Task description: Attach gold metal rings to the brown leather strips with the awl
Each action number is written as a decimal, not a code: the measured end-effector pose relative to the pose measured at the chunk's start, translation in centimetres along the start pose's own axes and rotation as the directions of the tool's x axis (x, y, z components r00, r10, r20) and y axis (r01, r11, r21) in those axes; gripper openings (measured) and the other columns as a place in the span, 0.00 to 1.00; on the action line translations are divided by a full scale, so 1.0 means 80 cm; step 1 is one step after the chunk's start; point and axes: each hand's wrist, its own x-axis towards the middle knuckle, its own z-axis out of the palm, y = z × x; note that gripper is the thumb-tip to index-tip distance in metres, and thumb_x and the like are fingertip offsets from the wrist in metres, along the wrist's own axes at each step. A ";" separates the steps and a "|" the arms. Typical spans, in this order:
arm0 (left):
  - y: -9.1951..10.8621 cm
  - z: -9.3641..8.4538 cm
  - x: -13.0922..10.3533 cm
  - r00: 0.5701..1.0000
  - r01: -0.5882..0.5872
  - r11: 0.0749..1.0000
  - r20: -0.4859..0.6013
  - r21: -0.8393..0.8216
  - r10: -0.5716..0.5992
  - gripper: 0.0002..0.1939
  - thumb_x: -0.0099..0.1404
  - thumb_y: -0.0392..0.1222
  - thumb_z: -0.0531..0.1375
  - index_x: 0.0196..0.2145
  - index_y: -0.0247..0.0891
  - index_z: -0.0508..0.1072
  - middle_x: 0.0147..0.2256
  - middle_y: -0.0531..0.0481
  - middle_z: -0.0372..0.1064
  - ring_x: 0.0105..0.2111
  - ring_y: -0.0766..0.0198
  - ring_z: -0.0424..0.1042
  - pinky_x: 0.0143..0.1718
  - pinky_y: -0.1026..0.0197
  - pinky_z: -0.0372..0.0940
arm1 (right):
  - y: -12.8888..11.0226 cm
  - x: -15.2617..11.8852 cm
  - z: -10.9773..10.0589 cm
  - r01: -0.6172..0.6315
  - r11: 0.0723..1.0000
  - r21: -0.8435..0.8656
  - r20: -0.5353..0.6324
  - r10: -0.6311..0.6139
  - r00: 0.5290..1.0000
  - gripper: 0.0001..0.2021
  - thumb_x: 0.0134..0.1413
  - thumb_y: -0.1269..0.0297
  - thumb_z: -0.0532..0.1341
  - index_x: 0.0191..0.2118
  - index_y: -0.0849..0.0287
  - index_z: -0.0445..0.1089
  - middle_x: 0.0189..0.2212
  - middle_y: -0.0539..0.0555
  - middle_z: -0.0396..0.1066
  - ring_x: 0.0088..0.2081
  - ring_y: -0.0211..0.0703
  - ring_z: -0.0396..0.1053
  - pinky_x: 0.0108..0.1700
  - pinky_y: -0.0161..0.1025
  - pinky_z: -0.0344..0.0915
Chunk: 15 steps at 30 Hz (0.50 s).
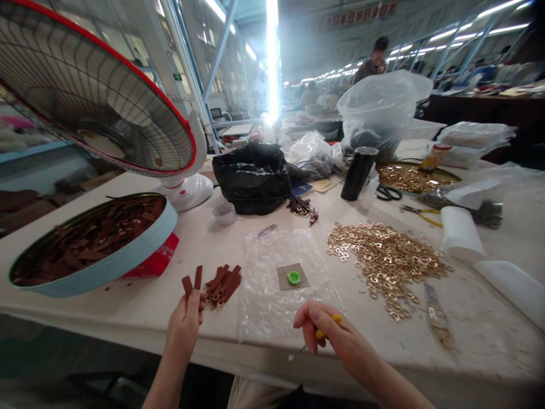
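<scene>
My left hand (186,318) is closed on brown leather strips (198,277), two ends of which stick up above the fingers. Just right of it lies a small pile of brown strips with metal rings (223,285). My right hand (330,335) is closed around a thin tool with a yellow handle (322,334); its slim shaft points down and left, past the table's front edge. Between the hands a clear plastic sheet (264,307) is spread out. On it, a small green cap (293,277) rests on a grey-brown square (283,280). Gold D-shaped rings (383,258) lie heaped to the right.
At left, a round tin (128,272) of brown strips stands tilted beside a large fan (181,165). A black plastic bag (251,179), a dark cylinder (358,175), scissors (389,193) and yellow-handled pliers (428,216) stand or lie farther back. A person (372,62) is in the background.
</scene>
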 end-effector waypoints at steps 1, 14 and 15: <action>0.004 0.007 -0.011 0.999 0.005 0.998 0.047 -0.055 -0.003 0.21 0.59 0.57 0.45 0.31 0.38 0.67 0.22 0.52 0.63 0.21 0.62 0.63 0.22 0.61 0.58 | -0.001 -0.002 0.001 0.013 0.999 -0.042 0.018 -0.012 1.000 0.24 0.55 0.45 0.47 0.30 0.60 0.68 0.14 0.48 0.61 0.20 0.36 0.56 0.28 0.36 0.54; 0.089 0.090 -0.115 0.774 0.420 0.763 0.633 -0.491 -0.019 0.16 0.48 0.49 0.65 0.31 0.34 0.72 0.24 0.50 0.70 0.19 0.71 0.62 0.19 0.69 0.53 | -0.010 -0.050 -0.134 -0.216 0.565 -0.796 -0.387 -0.201 0.900 0.12 0.54 0.61 0.54 0.43 0.57 0.67 0.33 0.55 0.70 0.35 0.47 0.67 0.37 0.42 0.60; 0.089 0.093 -0.114 0.778 0.454 0.736 0.627 -0.502 -0.051 0.16 0.46 0.47 0.67 0.31 0.35 0.72 0.22 0.52 0.69 0.19 0.72 0.62 0.20 0.69 0.55 | -0.005 -0.059 -0.154 -0.318 0.467 -0.825 -0.442 -0.183 0.878 0.13 0.54 0.62 0.54 0.44 0.58 0.66 0.33 0.55 0.70 0.35 0.48 0.67 0.37 0.42 0.59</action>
